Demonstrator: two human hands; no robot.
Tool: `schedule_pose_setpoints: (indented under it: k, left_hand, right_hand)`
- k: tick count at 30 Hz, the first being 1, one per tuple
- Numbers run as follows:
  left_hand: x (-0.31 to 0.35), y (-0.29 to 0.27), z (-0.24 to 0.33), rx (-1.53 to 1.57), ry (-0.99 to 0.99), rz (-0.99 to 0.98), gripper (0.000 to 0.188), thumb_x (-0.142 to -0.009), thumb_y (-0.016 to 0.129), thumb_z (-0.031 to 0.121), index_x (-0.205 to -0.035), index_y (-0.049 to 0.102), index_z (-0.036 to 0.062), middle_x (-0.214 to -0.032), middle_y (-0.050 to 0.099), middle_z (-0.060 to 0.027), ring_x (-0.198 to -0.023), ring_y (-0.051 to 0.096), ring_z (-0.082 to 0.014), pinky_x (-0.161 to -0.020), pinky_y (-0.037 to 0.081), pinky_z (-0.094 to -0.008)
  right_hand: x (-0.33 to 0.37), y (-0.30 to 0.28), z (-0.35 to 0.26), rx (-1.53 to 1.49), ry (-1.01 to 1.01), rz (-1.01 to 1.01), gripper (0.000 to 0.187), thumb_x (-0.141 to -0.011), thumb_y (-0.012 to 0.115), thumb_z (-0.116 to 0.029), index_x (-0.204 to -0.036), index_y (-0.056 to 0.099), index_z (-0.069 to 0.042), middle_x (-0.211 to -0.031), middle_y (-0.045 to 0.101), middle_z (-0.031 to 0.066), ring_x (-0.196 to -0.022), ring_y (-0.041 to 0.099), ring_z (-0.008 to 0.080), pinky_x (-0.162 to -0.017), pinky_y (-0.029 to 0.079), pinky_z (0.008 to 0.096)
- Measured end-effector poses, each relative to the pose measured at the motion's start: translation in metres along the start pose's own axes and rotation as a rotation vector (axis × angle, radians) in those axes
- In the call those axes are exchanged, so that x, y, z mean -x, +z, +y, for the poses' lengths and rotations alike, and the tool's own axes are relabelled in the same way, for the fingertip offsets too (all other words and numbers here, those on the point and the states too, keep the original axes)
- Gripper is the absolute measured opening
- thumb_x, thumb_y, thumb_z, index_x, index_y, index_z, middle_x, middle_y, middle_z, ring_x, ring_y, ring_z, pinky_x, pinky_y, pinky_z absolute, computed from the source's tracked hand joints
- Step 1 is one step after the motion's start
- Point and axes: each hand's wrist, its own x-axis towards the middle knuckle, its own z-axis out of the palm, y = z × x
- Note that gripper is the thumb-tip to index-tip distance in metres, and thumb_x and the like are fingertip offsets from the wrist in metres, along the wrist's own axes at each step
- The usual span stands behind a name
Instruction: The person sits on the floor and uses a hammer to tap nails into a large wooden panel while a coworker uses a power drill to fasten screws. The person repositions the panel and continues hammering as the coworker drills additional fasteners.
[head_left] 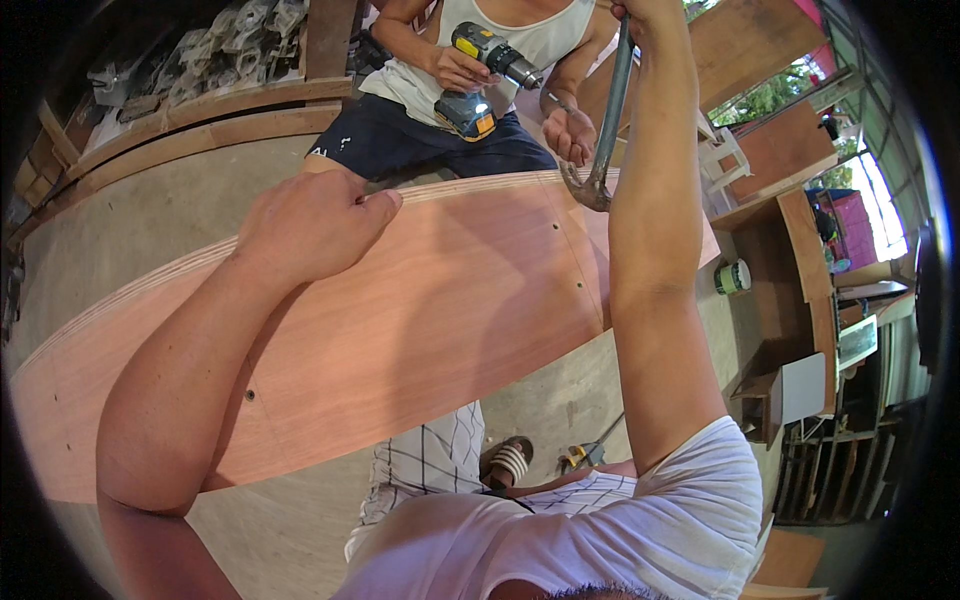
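Note:
A long reddish plywood panel (480, 290) lies in front of me, with a layered far edge and a few small dark holes. My left hand (315, 222) rests on its far edge, fingers curled down over the side and thumb on top. At the top of the view my right hand (648, 12) is closed round the handle of a claw hammer (612, 100). The hammer hangs head down, its claw by the panel's far edge toward the right; whether it touches is unclear. My raised right forearm hides part of the panel.
Across the panel a co-worker grips a cordless drill (490, 55); their other hand (568, 132) is beside the hammer head. Wooden rails and a heap of grey pieces (235, 50) are far left. A small can (732, 277) and wooden cabinets (775, 290) stand right. A yellow-black tool (582, 457) lies near my foot.

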Motion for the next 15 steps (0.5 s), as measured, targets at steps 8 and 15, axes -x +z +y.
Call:
schedule_pose_setpoints:
  k: [8,15]
  left_hand:
    - [-0.0004,-0.0041,0.0015,-0.019,-0.018,-0.050,0.057,-0.095,0.052,0.052,-0.103,0.077,0.0018,-0.106,0.073,-0.0253,-0.105,0.069,-0.0417,-0.094,0.052,-0.0497]
    - [-0.0027,-0.0004,-0.0015,-0.009,0.018,-0.032,0.057,-0.096,0.052,0.052,-0.098,0.079,0.0011,-0.103,0.073,-0.0267,-0.102,0.070,-0.0420,-0.093,0.054,-0.0492]
  right_hand:
    - [0.0018,-0.0007,-0.0032,0.033,0.034,-0.018,0.011,-0.094,0.062,-0.011,-0.105,0.064,-0.010,-0.064,0.053,-0.0002,-0.043,0.043,0.0106,-0.037,0.032,0.0282]
    - [0.0057,-0.0017,-0.0067,0.080,0.049,0.013,0.017,-0.092,0.063,-0.011,-0.109,0.062,-0.008,-0.064,0.052,-0.0001,-0.043,0.040,0.0094,-0.037,0.031,0.0273]
